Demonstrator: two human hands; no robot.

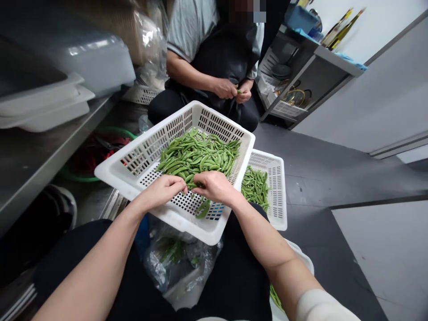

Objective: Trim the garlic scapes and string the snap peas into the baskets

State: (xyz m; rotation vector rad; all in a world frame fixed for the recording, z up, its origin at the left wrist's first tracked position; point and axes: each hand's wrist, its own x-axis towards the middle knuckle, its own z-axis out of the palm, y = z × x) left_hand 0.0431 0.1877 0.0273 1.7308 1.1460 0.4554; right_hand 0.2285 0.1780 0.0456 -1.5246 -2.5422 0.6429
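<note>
A white plastic basket (133, 183) stands in front of me, its slotted walls around a heap of green pea pods (197, 154). Over the near side of the heap, my left hand (167, 189) is closed in a pinch at one end of a pea pod (191, 185). My right hand (214, 185), also pinched, is at the pod's other end, and the fingertips nearly meet. Part of the pod is hidden by my fingers. A few loose pods lie on the basket floor below my right hand.
Opposite me sits a person whose hands (234, 91) hold a small green piece. A second white basket (279, 191) of pods stands at right. Beneath is a clear plastic bag (187, 285) with green scraps. A metal shelf (50, 156) runs along the left; a rack (341, 60) holds bottles.
</note>
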